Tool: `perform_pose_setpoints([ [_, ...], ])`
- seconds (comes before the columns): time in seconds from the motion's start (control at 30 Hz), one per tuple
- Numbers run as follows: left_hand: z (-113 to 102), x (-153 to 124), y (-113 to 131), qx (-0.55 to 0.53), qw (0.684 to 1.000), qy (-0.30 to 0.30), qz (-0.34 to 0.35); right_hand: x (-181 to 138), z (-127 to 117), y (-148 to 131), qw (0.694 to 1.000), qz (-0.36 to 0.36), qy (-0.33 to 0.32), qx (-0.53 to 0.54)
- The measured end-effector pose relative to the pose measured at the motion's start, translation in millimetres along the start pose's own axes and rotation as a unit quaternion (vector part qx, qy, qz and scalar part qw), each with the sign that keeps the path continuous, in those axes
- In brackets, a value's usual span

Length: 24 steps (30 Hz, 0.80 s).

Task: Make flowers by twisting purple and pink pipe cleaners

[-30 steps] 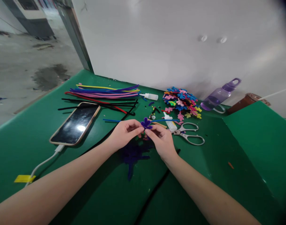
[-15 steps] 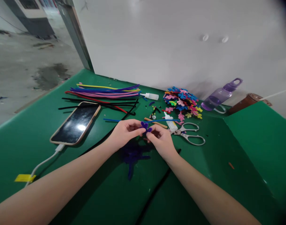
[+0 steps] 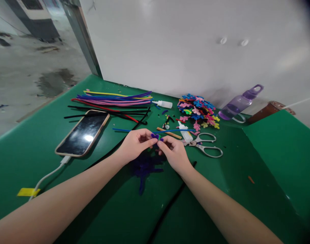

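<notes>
Between the fingertips of both hands is a small purple pipe-cleaner flower [image 3: 155, 136], with a bit of green at its middle. My left hand [image 3: 139, 144] pinches its left side, and my right hand [image 3: 172, 149] grips the right side; the fingers hide part of it. Just beyond the hands lies a blue pipe cleaner [image 3: 173, 130], across a tan stick [image 3: 169, 133]. A white glue bottle [image 3: 185, 133] and metal scissors [image 3: 199, 144] are right of my right hand. Dark purple pipe-cleaner pieces [image 3: 144, 167] lie on the table below my hands.
Pipe cleaners [image 3: 114, 100] in several colours lie at the back left, near a charging phone [image 3: 82, 134]. A second glue bottle [image 3: 165, 104] lies beside them. A pile of pipe-cleaner flowers [image 3: 197, 108], a purple water bottle [image 3: 234, 105] and a brown cup [image 3: 268, 110] stand back right.
The purple flower has turned slightly in my fingers, its petals now lower and green showing beside them. My right thumb has shifted a little left. Nothing else has moved.
</notes>
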<state>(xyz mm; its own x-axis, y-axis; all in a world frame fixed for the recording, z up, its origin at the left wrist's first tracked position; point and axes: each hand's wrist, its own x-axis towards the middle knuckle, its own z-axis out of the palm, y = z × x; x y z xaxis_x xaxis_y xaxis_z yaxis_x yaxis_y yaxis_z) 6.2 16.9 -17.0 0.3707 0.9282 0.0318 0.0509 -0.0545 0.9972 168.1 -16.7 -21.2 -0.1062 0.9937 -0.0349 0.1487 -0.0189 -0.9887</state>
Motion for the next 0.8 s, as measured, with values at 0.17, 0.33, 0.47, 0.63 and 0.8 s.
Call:
perform_pose_setpoints([
  [0.17, 1.0, -1.5, 1.4, -0.013, 1.000, 0.004, 0.004, -1.5, 0.2, -2.2, 1.000, -0.009, 0.006, 0.002],
  [0.33, 2.3, -1.5, 3.5, -0.043, 0.999, 0.015, 0.007, -1.9, -0.2, -3.7, 1.000, -0.008, -0.002, 0.004],
  [0.47, 1.2, -0.7, 2.0, -0.032, 0.999, 0.030, 0.015, -4.2, 0.7, -6.4, 1.000, -0.005, 0.002, 0.014],
  [0.63, 0.0, 0.6, 0.0, -0.029, 0.999, 0.022, 0.001, -4.3, 1.6, -5.3, 1.000, -0.011, 0.013, 0.008],
  [0.8, 0.3, 0.1, 1.9, -0.034, 0.999, 0.024, -0.006, -2.0, 1.4, 0.2, 0.999, -0.022, 0.037, 0.018],
])
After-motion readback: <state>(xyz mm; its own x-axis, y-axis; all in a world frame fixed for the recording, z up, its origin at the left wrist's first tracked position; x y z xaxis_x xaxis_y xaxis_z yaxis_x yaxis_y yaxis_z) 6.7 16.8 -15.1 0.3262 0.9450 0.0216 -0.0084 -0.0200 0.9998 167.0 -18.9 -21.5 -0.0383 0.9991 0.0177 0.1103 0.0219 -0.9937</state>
